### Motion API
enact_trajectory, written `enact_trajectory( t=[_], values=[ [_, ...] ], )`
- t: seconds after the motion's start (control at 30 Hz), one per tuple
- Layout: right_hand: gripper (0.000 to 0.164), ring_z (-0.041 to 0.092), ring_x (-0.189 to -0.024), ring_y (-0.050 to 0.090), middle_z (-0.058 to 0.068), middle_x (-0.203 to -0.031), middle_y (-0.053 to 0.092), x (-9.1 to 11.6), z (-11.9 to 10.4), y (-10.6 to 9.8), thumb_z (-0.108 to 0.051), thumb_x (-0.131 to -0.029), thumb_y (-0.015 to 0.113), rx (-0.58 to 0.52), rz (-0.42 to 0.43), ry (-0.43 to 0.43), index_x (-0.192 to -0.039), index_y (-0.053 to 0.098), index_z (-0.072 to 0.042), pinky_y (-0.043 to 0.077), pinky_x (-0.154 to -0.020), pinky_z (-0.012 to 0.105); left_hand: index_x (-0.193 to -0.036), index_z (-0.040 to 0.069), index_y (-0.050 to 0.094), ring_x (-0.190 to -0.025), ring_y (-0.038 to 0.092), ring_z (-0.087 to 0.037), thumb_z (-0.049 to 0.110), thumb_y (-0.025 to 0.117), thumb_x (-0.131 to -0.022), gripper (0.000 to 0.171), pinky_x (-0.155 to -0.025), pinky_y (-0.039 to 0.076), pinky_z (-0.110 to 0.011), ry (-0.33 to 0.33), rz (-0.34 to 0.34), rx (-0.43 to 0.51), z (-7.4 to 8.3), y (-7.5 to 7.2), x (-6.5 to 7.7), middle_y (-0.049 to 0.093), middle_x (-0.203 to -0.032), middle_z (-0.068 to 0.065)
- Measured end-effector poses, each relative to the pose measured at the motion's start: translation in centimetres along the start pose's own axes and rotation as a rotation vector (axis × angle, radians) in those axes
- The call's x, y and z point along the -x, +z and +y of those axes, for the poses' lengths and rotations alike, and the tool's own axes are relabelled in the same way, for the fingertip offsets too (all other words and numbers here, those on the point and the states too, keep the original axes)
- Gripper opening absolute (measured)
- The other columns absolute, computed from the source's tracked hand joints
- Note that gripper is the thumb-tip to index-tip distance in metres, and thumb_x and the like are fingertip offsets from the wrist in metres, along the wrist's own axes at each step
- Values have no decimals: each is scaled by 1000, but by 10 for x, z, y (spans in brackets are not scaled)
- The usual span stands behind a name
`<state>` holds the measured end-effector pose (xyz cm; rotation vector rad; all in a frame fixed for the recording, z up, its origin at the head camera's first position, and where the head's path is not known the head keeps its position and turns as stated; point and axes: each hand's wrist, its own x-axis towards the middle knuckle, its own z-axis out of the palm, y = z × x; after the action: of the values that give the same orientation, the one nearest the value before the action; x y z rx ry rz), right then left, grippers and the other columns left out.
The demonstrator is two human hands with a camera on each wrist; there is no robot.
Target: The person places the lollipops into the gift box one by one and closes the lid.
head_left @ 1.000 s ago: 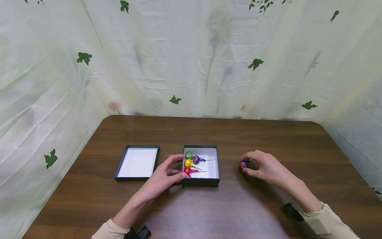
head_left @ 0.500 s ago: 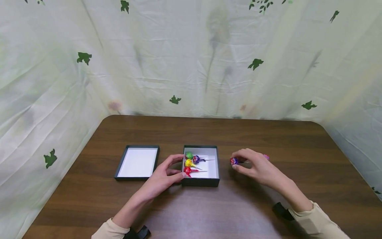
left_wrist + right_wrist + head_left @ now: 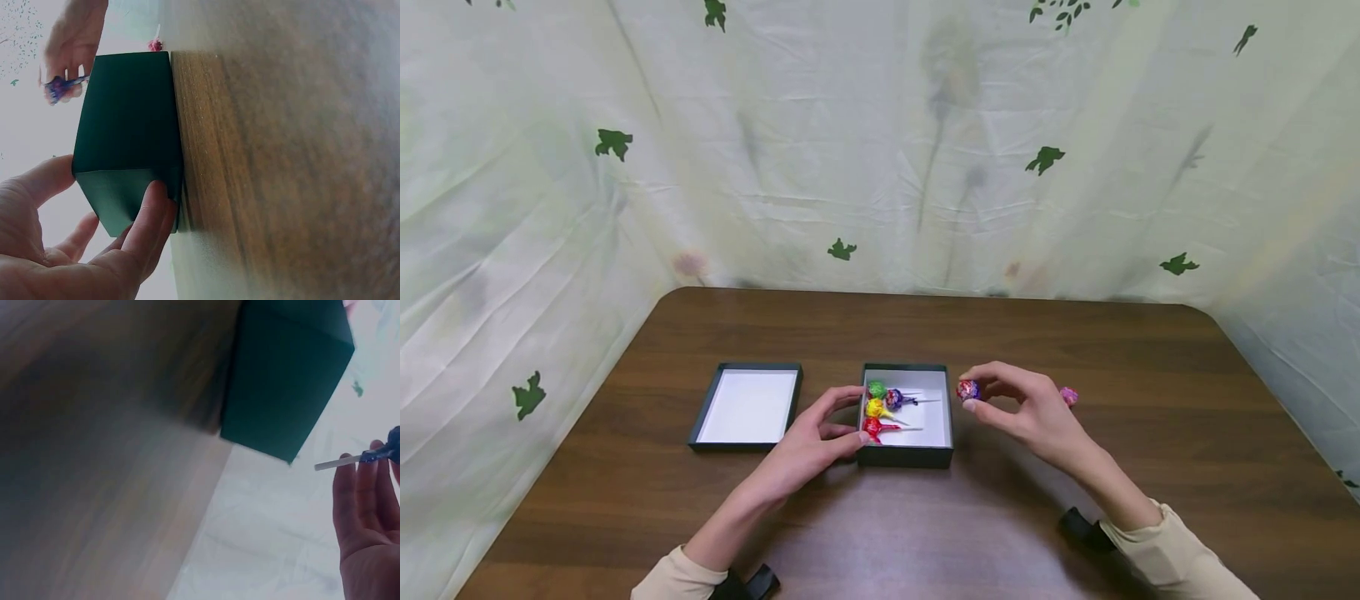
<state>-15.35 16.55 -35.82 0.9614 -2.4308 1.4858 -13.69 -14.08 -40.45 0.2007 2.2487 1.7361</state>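
My right hand pinches a lollipop in a purple-and-red wrapper between thumb and fingers, just off the box's right side. Its white stick points back along the fingers in the right wrist view. The dark green box stands with its white inside facing up. At the box's left side my left hand grips it, thumb at the front corner and fingers along the wall. Inside lie a green lollipop, a purple one, a yellow one and a red one, sticks pointing right.
Left of the box, the lid lies with its white inside up. A pink lollipop rests on the brown table behind my right hand. A pale curtain with green leaf shapes hangs past the table's far edge.
My right hand has lifted its lollipop and carried it left towards the box, and the pink lollipop behind it has come into sight. My left hand and the box have stayed put.
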Motion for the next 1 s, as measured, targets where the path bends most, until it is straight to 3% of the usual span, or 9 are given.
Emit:
enact_trajectory(
  t=[0.1, 0.27, 0.4, 0.57, 0.7, 1.0],
  values=[
    [28, 21, -92, 64, 4, -102, 68, -4, -6, 3, 4, -84, 73, -82, 17, 7, -111, 66, -2, 55, -84, 40, -141, 23, 48, -110, 60, -31, 17, 72, -90, 57, -84, 54, -40, 2, 2, 2, 0, 0, 0, 44, -146, -7],
    [30, 26, -95, 65, 7, -105, 67, -10, 3, 11, 5, -85, 72, -232, 29, 41, -113, 66, -6, 55, -84, 38, -141, 23, 48, -110, 60, -30, 17, 72, -90, 57, -84, 54, -40, 2, 3, -2, -1, 0, -1, 44, -146, -7],
    [29, 25, -95, 66, 6, -106, 67, -17, 9, 20, -4, -87, 74, -267, 1, 55, -113, 66, -12, 55, -84, 39, -141, 23, 48, -111, 60, -30, 18, 71, -90, 56, -86, 53, -41, -3, 3, -3, -1, 1, -1, 44, -146, -7],
    [27, 20, -94, 66, 1, -105, 66, -29, 12, 31, -15, -87, 76, -194, -64, 61, -112, 66, -17, 55, -85, 39, -141, 23, 48, -111, 60, -31, 18, 71, -91, 55, -87, 53, -42, -9, 2, -6, 0, 0, 0, 43, -146, -8],
    [26, 13, -89, 65, -5, -101, 67, -39, 16, 37, -22, -87, 78, -77, -141, 78, -110, 66, -21, 55, -82, 41, -142, 20, 47, -111, 61, -32, 19, 70, -91, 56, -87, 53, -42, 9, -13, -1, 0, 0, 0, 42, -147, -11],
    [25, 9, -89, 65, -9, -100, 66, -52, 25, 42, -18, -87, 77, 68, -289, 74, -110, 68, -17, 54, -83, 42, -141, 23, 47, -111, 61, -31, 20, 71, -90, 57, -86, 54, -42, 2, -12, 13, -1, -1, 1, 43, -146, -7]
  ],
)
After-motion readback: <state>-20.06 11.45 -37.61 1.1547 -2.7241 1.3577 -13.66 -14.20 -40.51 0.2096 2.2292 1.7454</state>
